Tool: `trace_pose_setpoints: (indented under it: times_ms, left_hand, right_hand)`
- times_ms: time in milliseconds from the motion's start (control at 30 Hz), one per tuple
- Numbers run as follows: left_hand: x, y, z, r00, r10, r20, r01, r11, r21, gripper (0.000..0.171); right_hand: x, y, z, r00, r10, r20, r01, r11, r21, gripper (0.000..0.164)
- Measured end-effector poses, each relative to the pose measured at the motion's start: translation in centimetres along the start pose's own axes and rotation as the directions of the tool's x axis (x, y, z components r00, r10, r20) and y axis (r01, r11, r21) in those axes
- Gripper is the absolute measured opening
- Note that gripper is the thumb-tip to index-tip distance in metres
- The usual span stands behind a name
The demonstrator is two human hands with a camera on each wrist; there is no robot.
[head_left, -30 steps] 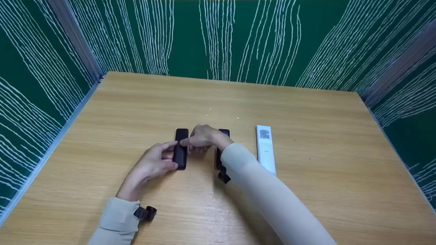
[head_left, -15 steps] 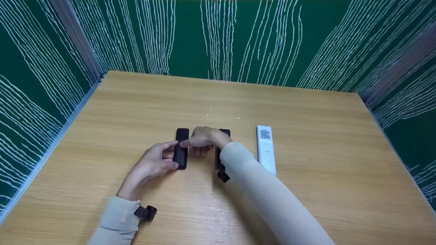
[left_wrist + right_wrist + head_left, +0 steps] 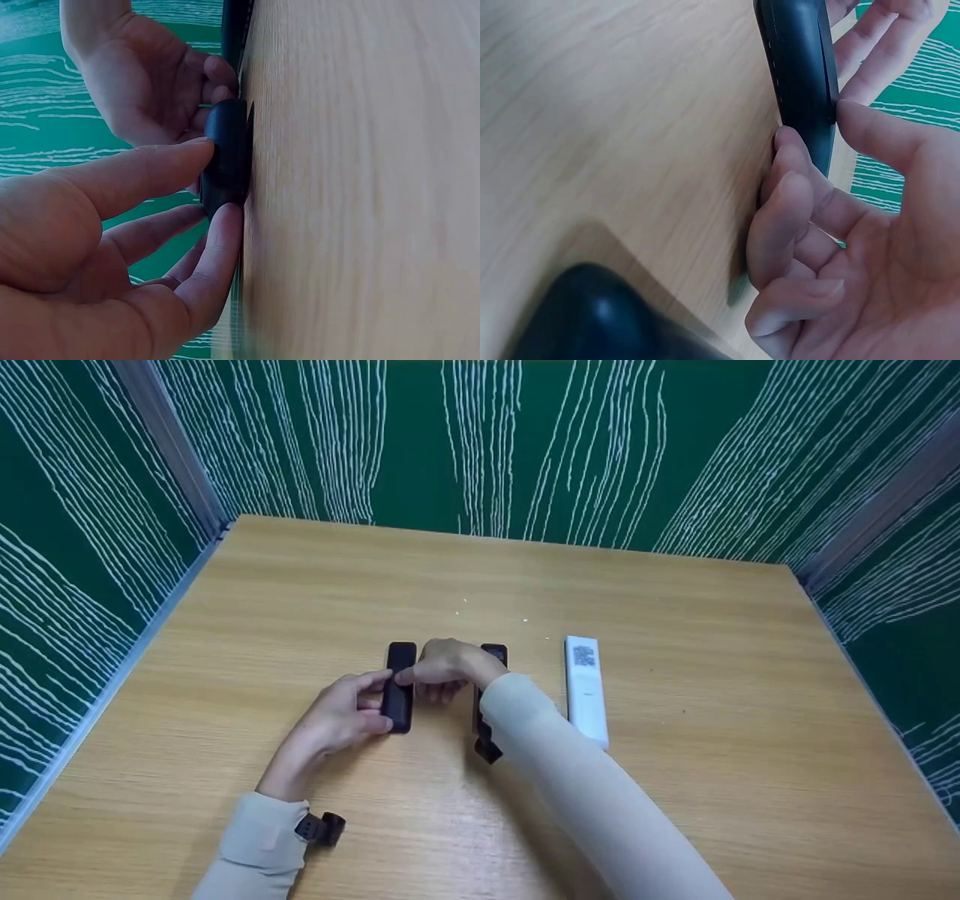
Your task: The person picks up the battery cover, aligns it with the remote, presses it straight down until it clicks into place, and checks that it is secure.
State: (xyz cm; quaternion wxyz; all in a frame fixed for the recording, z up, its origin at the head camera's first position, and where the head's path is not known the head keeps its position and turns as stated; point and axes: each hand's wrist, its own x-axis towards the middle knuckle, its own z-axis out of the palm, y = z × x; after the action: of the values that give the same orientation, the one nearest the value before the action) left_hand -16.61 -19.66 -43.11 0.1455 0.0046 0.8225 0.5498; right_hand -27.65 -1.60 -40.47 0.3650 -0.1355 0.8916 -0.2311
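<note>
A slim black remote control [image 3: 398,694], its upper side plain and buttonless, lies lengthwise on the table. My left hand [image 3: 341,716] holds it from the left, thumb near its near end and a fingertip higher up its side. In the left wrist view, that thumb touches the rounded top of the remote [image 3: 225,146] while a finger supports it low by the tabletop. From the right, my right hand [image 3: 446,667] pinches the same remote [image 3: 802,67], thumb on top, a fingertip low at its side, the other fingers curled.
A second black remote [image 3: 495,654] lies to the right, partly hidden under my right wrist. Farther right lies a white remote [image 3: 586,690] with a printed code label. Small white specks dot the wooden table [image 3: 675,810]. Green patterned panels [image 3: 412,450] border the table.
My right forearm has shifted very slightly left. Both hands stay on the black remote, which keeps its place.
</note>
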Motion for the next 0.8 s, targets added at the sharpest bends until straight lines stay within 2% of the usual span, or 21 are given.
trace_pose_setpoints:
  times_ms: [233, 467, 800]
  left_hand:
    - [-0.05, 0.01, -0.03, 1.000, 0.014, 0.006, -0.014, 0.999, -0.036, 0.079]
    - [0.07, -0.02, 0.08, 1.000, 0.006, 0.007, -0.006, 0.999, -0.043, 0.080]
    - [0.20, 0.03, 0.04, 1.000, -0.026, 0.011, 0.026, 0.999, -0.036, 0.082]
  right_hand:
    - [0.02, 0.16, 0.10, 1.000, -0.012, 0.006, 0.012, 0.999, 0.043, 0.046]
    - [-0.08, 0.17, 0.12, 1.000, -0.011, -0.001, 0.011, 1.000, 0.027, 0.046]
    - [0.12, -0.32, 0.60, 0.999, 0.039, -0.019, -0.039, 0.998, 0.044, 0.043]
